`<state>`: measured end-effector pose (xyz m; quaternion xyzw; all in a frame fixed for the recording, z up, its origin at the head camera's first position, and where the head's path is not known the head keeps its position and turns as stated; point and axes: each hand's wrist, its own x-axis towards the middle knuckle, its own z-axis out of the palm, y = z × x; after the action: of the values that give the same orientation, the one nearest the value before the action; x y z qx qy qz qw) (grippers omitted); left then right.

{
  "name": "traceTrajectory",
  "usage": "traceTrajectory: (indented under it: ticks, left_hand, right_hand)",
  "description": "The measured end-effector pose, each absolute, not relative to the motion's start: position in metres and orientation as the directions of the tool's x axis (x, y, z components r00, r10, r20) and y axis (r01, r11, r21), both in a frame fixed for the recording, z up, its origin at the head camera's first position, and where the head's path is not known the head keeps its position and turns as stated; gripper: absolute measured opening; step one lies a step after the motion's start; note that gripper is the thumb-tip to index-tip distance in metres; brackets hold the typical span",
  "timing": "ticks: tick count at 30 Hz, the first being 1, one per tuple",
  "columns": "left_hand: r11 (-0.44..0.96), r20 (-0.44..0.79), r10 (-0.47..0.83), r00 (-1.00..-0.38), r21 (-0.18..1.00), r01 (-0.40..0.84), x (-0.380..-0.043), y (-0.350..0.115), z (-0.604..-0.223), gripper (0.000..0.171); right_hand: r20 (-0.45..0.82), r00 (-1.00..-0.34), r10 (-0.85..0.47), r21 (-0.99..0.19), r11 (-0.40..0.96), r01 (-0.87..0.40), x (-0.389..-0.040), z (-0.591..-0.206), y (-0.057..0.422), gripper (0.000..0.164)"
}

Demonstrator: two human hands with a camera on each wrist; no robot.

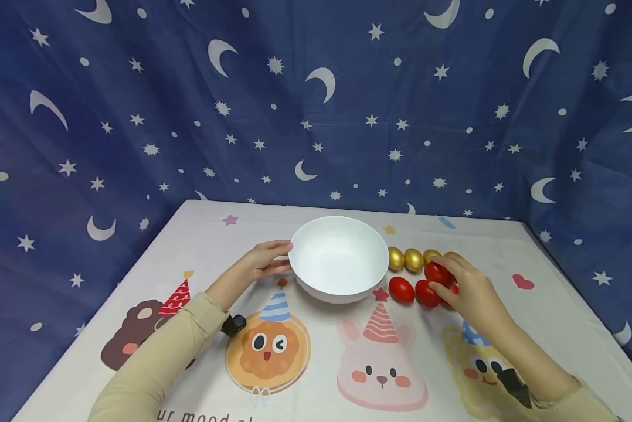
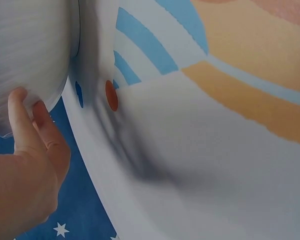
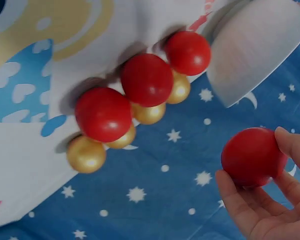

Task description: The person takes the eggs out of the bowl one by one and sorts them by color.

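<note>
A white bowl (image 1: 339, 258) stands near the middle of the table. My left hand (image 1: 267, 259) touches the bowl's left outer wall; in the left wrist view its fingertips (image 2: 19, 94) rest against the curved side. My right hand (image 1: 473, 293) pinches a red egg (image 3: 254, 157) between thumb and fingers, raised over the other eggs. Below it, three red eggs (image 1: 402, 290) lie in a row to the right of the bowl. Behind them runs a row of several gold eggs (image 1: 413, 260), the rightmost partly covered by my right hand in the head view.
The white tablecloth (image 1: 316, 363) carries printed cartoon characters with party hats. A dark blue curtain (image 1: 274, 117) with moons and stars hangs behind and beside the table. Black straps with wrist cameras sit at both wrists.
</note>
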<state>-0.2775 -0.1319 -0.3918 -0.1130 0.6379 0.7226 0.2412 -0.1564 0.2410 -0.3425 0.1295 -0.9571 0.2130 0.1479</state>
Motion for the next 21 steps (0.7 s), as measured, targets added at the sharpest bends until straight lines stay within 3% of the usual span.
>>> traceTrajectory:
  ticks: [8, 21]
  left_hand:
    - [-0.055, -0.481, 0.182, -0.858, 0.866, -0.497, -0.279, -0.129, -0.392, 0.051]
    - [-0.042, -0.483, 0.194, -0.854, 0.866, -0.499, -0.281, -0.128, -0.392, 0.051]
  right_hand:
    - [0.342, -0.93, -0.139, -0.38, 0.884, -0.271, -0.159, -0.346, 0.258, 0.053]
    - [0.326, -0.941, -0.091, -0.373, 0.902, -0.216, -0.171, -0.358, 0.294, 0.044]
